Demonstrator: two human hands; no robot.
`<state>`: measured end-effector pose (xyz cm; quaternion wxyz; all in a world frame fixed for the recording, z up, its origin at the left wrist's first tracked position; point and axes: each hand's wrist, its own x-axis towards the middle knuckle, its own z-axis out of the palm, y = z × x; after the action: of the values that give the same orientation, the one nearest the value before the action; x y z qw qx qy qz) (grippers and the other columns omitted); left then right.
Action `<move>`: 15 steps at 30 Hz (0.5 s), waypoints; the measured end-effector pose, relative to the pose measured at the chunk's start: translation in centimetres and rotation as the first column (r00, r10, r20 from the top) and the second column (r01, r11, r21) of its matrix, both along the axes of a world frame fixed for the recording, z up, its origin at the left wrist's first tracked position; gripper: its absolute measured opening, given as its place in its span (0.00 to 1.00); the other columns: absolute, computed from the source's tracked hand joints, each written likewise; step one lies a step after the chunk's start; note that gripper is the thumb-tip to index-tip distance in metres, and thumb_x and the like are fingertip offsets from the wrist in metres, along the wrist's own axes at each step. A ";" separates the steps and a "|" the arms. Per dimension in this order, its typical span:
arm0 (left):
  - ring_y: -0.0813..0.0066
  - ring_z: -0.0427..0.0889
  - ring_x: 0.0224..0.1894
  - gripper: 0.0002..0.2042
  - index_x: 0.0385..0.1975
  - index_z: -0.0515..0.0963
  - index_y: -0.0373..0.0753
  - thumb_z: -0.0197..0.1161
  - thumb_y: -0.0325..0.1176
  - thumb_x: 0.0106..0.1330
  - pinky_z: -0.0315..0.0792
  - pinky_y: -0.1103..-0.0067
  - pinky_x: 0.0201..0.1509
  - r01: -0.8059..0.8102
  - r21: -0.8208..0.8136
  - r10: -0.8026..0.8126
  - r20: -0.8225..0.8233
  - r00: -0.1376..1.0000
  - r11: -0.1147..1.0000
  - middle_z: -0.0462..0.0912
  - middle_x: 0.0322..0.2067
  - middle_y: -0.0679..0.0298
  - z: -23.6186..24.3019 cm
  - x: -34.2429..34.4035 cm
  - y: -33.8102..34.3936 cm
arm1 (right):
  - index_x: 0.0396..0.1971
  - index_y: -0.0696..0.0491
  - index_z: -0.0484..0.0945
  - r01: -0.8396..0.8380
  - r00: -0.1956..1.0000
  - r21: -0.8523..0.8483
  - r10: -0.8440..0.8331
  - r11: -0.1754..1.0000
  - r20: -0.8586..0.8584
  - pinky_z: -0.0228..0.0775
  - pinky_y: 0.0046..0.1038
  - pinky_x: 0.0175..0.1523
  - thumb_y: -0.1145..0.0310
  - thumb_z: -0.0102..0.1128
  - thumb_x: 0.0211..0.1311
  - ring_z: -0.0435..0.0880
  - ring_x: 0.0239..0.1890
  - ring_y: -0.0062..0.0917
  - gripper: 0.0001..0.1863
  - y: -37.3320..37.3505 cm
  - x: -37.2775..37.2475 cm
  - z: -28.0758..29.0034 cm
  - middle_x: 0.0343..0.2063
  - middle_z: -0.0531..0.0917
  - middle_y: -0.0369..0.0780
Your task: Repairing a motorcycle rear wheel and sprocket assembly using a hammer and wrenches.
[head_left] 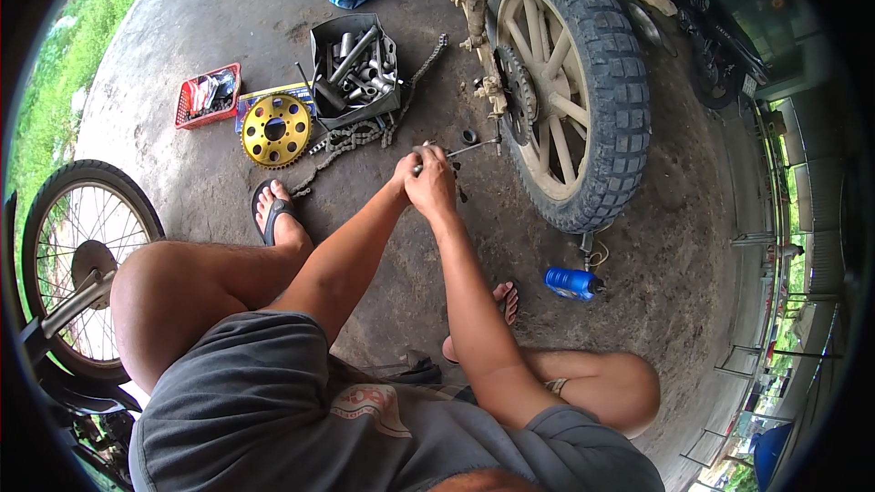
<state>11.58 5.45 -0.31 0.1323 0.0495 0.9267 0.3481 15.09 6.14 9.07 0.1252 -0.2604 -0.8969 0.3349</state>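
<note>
I squat on a concrete floor beside a motorcycle's rear wheel (583, 82) with a knobby tyre and pale spokes. My left hand (406, 167) and my right hand (432, 184) are clasped together on the handle end of a long thin metal tool (469, 149). Its shaft runs right toward the hub, where a dark sprocket (519, 96) sits. A small black ring (469, 137) lies on the floor just beyond my hands. A drive chain (374, 128) trails across the floor from the hub area to the left.
A gold sprocket (275, 130) lies on a blue-and-yellow box. Behind it stand a dark bin of sockets and wrenches (354, 68) and a red basket (209, 96). A blue can (572, 282) lies by my right foot. Another spoked wheel (77, 255) is at left.
</note>
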 end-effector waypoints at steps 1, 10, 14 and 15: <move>0.71 0.83 0.50 0.19 0.53 0.83 0.45 0.57 0.52 0.79 0.76 0.71 0.54 -0.232 0.446 -0.058 0.547 0.835 0.864 0.87 0.50 0.66 -1.1 -2.2 -2.8 | 0.60 0.57 0.79 0.048 0.993 -0.071 -0.040 0.996 0.114 0.67 0.42 0.74 0.68 0.66 0.60 0.77 0.66 0.49 0.26 1.2 0.5 -1.2 0.58 0.81 0.51; 0.78 0.79 0.40 0.17 0.48 0.86 0.50 0.59 0.55 0.78 0.70 0.74 0.52 -0.465 0.630 -0.436 0.772 0.463 0.622 0.88 0.42 0.74 -2.7 -3.7 -4.2 | 0.48 0.61 0.76 -0.400 0.217 -0.911 -0.976 -0.103 0.015 0.67 0.27 0.32 0.54 0.58 0.73 0.73 0.25 0.23 0.22 11.1 6.9 -2.1 0.33 0.84 0.43; 0.78 0.79 0.38 0.17 0.47 0.86 0.50 0.60 0.55 0.78 0.70 0.74 0.51 -0.460 0.694 -0.534 0.720 0.443 0.554 0.89 0.40 0.74 0.3 -3.0 -1.2 | 0.42 0.59 0.74 0.008 -0.012 -0.955 -0.955 0.296 -0.296 0.70 0.29 0.32 0.54 0.55 0.79 0.77 0.24 0.26 0.20 8.9 4.1 1.3 0.31 0.83 0.43; 0.78 0.79 0.37 0.17 0.47 0.86 0.50 0.60 0.55 0.78 0.70 0.74 0.51 -0.465 0.703 -0.555 0.711 0.432 0.538 0.88 0.40 0.74 0.6 -3.0 -0.7 | 0.40 0.59 0.74 0.105 0.006 -0.867 -0.872 0.488 -0.490 0.71 0.29 0.32 0.54 0.55 0.80 0.78 0.24 0.27 0.19 8.3 3.8 2.2 0.30 0.82 0.43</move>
<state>8.57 4.75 0.28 0.5727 -0.0571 0.4072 0.7092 18.89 14.40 11.32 0.6522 -0.3551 -0.2814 0.6078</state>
